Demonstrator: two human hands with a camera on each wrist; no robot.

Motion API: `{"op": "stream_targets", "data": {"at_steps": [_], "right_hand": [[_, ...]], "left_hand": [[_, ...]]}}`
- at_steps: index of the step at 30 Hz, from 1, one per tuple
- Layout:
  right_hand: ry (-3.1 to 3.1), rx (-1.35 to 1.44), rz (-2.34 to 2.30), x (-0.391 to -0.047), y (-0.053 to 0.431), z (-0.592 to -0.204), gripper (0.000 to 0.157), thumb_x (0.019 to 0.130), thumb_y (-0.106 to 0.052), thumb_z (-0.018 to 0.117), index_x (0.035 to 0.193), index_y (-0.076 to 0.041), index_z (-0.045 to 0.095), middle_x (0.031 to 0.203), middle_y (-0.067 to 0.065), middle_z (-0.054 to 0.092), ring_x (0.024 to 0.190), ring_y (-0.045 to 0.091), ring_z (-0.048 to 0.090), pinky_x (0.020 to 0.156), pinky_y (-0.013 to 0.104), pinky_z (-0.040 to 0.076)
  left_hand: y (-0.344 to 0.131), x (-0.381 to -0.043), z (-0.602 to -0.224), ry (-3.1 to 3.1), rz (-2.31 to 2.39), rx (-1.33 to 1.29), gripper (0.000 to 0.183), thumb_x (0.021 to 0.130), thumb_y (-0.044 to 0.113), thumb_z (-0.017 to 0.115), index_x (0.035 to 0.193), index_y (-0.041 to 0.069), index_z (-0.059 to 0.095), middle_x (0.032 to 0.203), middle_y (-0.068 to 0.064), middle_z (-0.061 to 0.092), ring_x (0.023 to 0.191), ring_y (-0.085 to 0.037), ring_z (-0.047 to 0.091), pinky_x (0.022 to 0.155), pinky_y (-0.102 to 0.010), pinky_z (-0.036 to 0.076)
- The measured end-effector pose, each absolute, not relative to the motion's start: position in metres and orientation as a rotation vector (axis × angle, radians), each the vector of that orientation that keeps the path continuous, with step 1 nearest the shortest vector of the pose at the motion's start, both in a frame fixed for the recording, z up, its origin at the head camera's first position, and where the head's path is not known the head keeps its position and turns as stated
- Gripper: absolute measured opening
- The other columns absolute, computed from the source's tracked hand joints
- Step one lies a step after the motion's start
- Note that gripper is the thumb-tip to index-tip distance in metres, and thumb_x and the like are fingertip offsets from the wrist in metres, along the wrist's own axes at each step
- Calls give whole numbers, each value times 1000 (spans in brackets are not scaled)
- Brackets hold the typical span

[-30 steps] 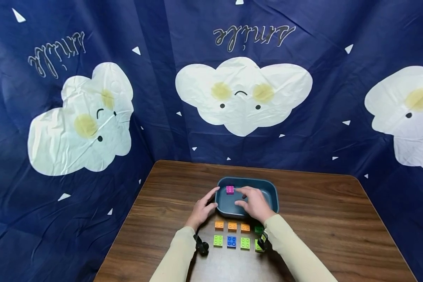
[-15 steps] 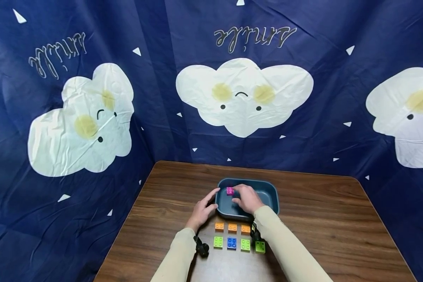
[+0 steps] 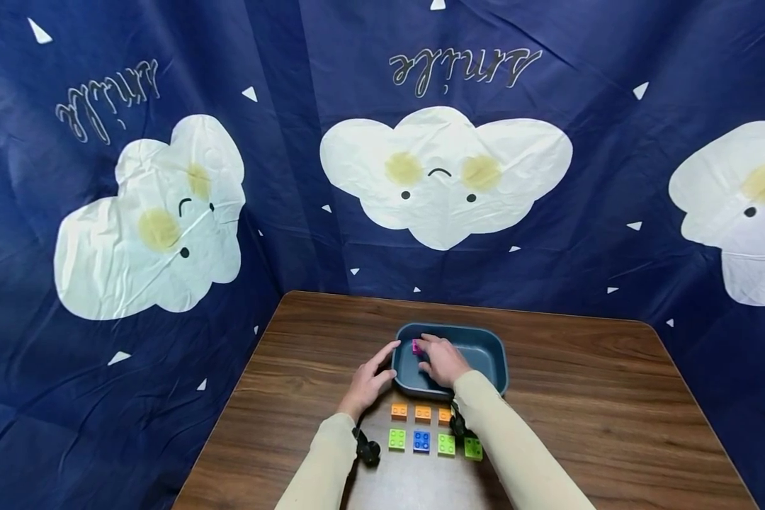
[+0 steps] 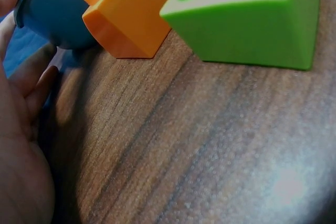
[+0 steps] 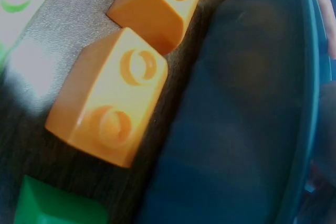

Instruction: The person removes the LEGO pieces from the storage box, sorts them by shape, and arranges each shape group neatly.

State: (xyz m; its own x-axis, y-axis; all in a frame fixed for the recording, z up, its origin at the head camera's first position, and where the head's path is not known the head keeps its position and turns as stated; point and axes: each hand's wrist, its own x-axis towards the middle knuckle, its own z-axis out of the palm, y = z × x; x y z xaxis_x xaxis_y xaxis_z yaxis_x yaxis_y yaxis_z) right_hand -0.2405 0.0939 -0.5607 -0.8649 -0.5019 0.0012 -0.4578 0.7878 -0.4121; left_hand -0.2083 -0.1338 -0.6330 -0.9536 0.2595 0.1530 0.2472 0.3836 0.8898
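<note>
A dark blue tray stands on the wooden table. My left hand rests against the tray's left side, fingers spread, with fingertips and thumb right at the rim. Inside the tray, near its left end, sits a small pink building brick. My right hand reaches over the near rim into the tray; its bent fingertips overlap the brick and partly cover it, while the thumb stands apart from it. The right wrist view shows the tray's outer wall, which hides most of the right hand.
In front of the tray lies a row of orange bricks, with a green brick at its right end. Nearer still are lime bricks and a blue brick. My right forearm passes over the right end of both rows. A dark blue curtain hangs behind the table.
My right hand has moved left inside the tray, until its fingertips overlap the pink brick. The left hand and the tray have stayed in place.
</note>
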Motion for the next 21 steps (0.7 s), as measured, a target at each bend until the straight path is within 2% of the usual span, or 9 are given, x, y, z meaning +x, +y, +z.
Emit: {"op": "stream_targets", "data": {"at_steps": [6, 11, 14, 17, 19, 21], "right_hand": [[2805, -760, -537, -243, 89, -561, 54, 101, -20, 71, 152, -8, 56, 160, 23, 46, 139, 45, 53, 115, 57, 43], [2796, -786, -505, -243, 88, -564, 51, 101, -21, 70, 149, -6, 59, 157, 24, 48, 138, 43, 54, 114, 55, 45], [2833, -809, -545, -243, 88, -566, 41, 99, -19, 74, 137, -5, 67, 146, 23, 57, 129, 38, 61, 108, 51, 51], [2860, -822, -616, -243, 87, -567, 25, 95, -18, 79, 116, -6, 74, 124, 16, 65, 108, 30, 67, 96, 47, 57], [2868, -827, -631, -243, 87, -568, 16, 92, -18, 82, 101, -9, 73, 108, 10, 64, 93, 23, 65, 86, 44, 58], [2873, -821, -636, -243, 86, -568, 17, 89, -17, 85, 89, -12, 69, 96, 5, 60, 82, 18, 60, 78, 40, 57]], "left_hand": [[-132, -206, -633, 2587, 1689, 487, 63, 98, 19, 63, 158, 35, 49, 157, -4, 54, 148, -29, 47, 120, -64, 32], [-131, -205, -631, 2585, 1673, 477, 64, 99, 16, 61, 158, 37, 47, 159, -3, 52, 149, -28, 46, 121, -63, 32], [-131, -205, -631, 2585, 1671, 474, 64, 100, 16, 61, 158, 38, 47, 159, -3, 52, 149, -28, 46, 120, -62, 32], [-132, -206, -630, 2586, 1673, 472, 63, 100, 17, 61, 158, 39, 47, 159, -3, 52, 148, -28, 47, 120, -63, 32], [-133, -206, -630, 2589, 1675, 477, 63, 100, 17, 61, 158, 37, 48, 158, -4, 53, 148, -29, 47, 120, -64, 32], [-134, -206, -630, 2592, 1680, 478, 63, 100, 15, 61, 158, 35, 48, 158, -5, 54, 148, -30, 47, 120, -63, 32]]}}
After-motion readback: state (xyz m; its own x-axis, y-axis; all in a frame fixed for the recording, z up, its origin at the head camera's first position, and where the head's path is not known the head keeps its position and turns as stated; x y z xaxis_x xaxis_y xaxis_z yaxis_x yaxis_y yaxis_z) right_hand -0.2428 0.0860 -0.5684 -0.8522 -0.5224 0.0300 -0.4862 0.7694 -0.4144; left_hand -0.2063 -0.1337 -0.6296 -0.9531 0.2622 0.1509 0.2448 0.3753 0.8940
